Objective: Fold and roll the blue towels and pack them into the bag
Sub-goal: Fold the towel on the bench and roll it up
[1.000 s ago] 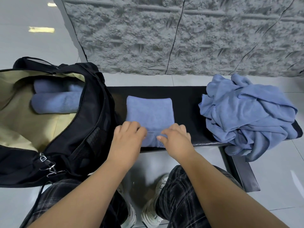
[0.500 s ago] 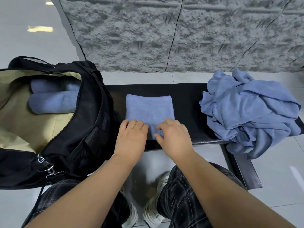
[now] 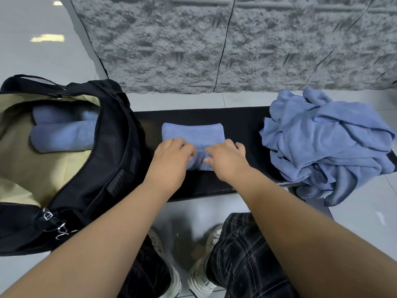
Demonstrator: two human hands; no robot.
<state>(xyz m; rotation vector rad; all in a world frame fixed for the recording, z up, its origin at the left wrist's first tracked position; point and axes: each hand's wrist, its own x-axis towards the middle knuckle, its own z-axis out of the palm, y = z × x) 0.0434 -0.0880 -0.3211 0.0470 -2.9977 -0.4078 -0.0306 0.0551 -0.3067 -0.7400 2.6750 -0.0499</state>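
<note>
Folded blue towel [image 3: 193, 134] lies flat on the black bench [image 3: 242, 123], about mid-bench, between the bag and the loose pile. Near part rolled up into a thick tube; the roll's long axis runs left-right across the bench, parallel to its front edge. The unrolled flap extends away from the person toward the wall, far edge straight, corners rounded. Fabric plain mid-blue, soft nap, a stitched hem showing at the near edge between the hands.

Left hand [image 3: 171, 160] sits on the roll's left end, palm down, fingers curled over the top of the roll and pressing it. Right hand [image 3: 227, 162] on the right end, fingers likewise bent over the roll, thumb tucked in toward the middle. Both hands closed around the rolled part; fingertips nearly meet at centre. Forearms bare.

Black bag [image 3: 103, 168] stands at the left end of the bench, touching it, zip open, tan lining [image 3: 25, 168] exposed. Two rolled towels [image 3: 62, 134] lie inside against the lining, long axes left-right, one behind the other, touching.

Loose towels [image 3: 326, 143] heaped crumpled on the right end of the bench, same blue, some cloth hanging over the front edge.

Rough grey stone wall [image 3: 214, 44] behind the bench; pale tiled floor [image 3: 43, 57] around. Dark plaid trousers [image 3: 242, 254] and pale shoes [image 3: 202, 274] below, under the forearms
</note>
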